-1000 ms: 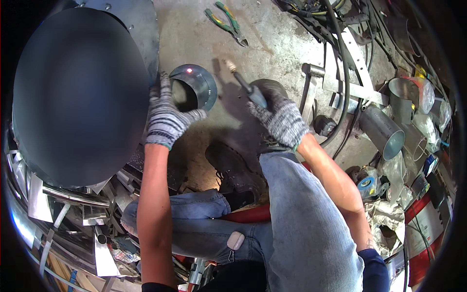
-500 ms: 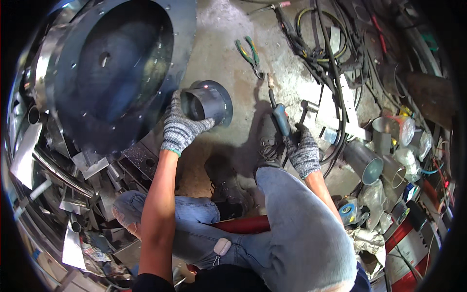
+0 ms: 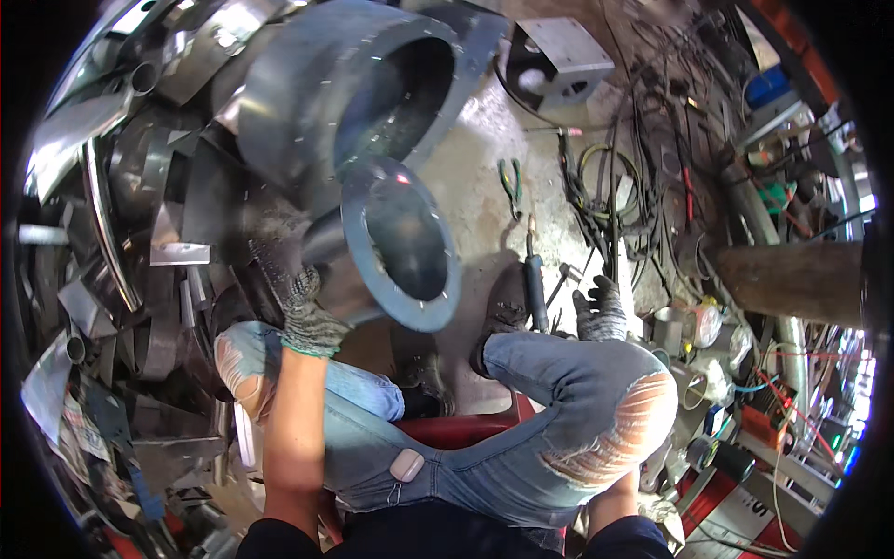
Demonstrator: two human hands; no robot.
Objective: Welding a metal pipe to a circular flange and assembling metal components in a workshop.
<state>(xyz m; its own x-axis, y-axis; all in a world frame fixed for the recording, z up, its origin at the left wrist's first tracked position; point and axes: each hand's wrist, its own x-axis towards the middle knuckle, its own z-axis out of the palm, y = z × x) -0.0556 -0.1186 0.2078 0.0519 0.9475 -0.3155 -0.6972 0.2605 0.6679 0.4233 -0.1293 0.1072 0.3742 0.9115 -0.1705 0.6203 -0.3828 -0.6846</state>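
My left hand (image 3: 312,321), in a grey knitted glove, is closed on the tube of a flanged steel pipe piece (image 3: 424,312). The flange tilts toward me and its round opening shows. The thumb and part of the fingers are hidden by the tube. Beyond it a large steel drum with a flanged rim (image 3: 307,84) lies on its side, partly overlapped by the pipe piece. My right hand (image 3: 603,312), gloved too, is beside my right knee with its fingers apart and nothing in them. A welding torch (image 3: 535,289) lies on the floor left of it.
Green-handled pliers (image 3: 511,186) and a hammer-like tool (image 3: 562,278) lie on the concrete floor. Coiled cables (image 3: 615,186) run at the right. Metal offcuts (image 3: 182,252) crowd the left side. A perforated steel bracket (image 3: 563,47) stands at the back.
The pipe piece has been turned in my left hand, its flange now facing me. My right hand has come away from the torch and opened. The whole view has shifted.
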